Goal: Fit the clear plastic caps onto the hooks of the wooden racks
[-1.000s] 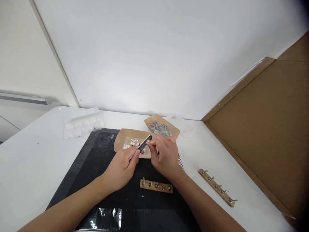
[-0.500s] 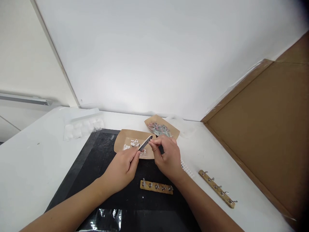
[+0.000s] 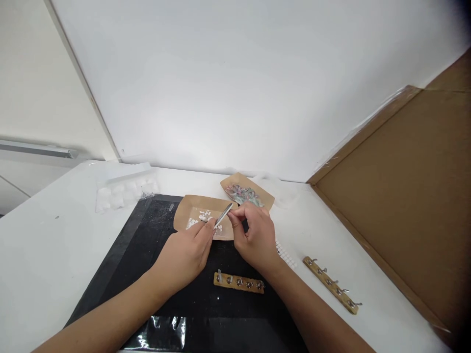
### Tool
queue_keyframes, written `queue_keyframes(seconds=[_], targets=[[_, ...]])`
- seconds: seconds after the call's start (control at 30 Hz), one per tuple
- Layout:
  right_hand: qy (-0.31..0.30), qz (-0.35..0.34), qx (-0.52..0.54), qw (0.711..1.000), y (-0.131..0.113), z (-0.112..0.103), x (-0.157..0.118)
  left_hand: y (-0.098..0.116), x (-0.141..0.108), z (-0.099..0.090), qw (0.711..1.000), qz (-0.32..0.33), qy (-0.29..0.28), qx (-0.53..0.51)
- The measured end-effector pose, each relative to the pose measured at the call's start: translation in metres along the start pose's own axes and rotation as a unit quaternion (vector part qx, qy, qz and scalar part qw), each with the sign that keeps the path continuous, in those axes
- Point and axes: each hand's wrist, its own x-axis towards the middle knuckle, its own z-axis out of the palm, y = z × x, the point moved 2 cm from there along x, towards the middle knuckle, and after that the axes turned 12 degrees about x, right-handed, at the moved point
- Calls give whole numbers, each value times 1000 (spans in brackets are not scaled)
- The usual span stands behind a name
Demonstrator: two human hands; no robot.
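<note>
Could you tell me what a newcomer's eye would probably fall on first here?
Probably the slim file held up by the left hand, its far end at the fingertips of the right hand. Next might come the strip of metal hooks on the black mat below the hands, then the large brown board at the right.

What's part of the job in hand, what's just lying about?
Likely in the job:
slim strip, held by left hand, right hand at its far end
tray of white pieces
hook rack on black mat

Apparently lying about:
right-hand hook rack
tray of coloured pieces
clear case
</note>
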Motion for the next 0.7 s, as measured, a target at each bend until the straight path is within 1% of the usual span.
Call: queue_keyframes(seconds=[0.17,0.3,0.43,0.57,0.7], targets=[[-25,-12,9,1000,-2,0,1,-2,1,0,1000,-5,-4,28],[13,8,-3,1000,0,-2,3,-1,1,0,999,-3,-6,34],[3,6,2,1000,-2,-1,2,0,1,0,999,-5,-1,48],[16,8,-4,1000,-4,1,0,0,0,0,999,-5,-9,47],[16,-16,5,1000,-7,1,-2,1,0,-1,999,7,-2,39]])
